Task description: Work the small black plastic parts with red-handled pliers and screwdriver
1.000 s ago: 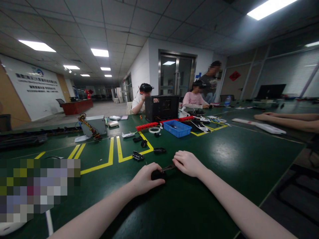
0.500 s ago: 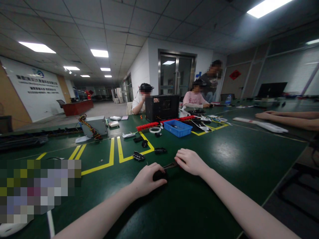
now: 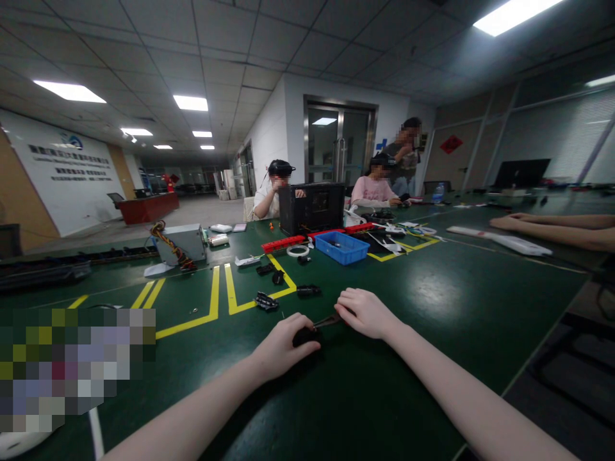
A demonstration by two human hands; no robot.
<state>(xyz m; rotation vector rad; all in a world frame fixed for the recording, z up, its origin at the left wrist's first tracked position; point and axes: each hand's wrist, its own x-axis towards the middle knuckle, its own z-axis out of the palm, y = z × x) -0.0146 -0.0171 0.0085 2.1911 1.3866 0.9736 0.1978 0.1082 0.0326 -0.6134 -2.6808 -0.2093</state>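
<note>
My left hand (image 3: 281,344) is closed around a small black part (image 3: 303,335) resting on the green table (image 3: 432,301). My right hand (image 3: 364,312) is closed on a thin dark tool (image 3: 327,322) whose tip meets the black part. Both hands sit close together near the table's front middle. Just beyond them lie several small black parts (image 3: 266,300), one more black part (image 3: 307,291) among them, on the yellow floor-style tape lines (image 3: 230,291).
Farther back stand a blue bin (image 3: 342,247), red strips (image 3: 283,243), a black computer case (image 3: 312,208) and a grey power supply with wires (image 3: 180,242). Three other people are at the far end. Another person's forearms (image 3: 552,227) rest at the right.
Almost nothing has moved; my hands hold the same grip on part and tool. The standing person at the back has raised a hand toward the head.
</note>
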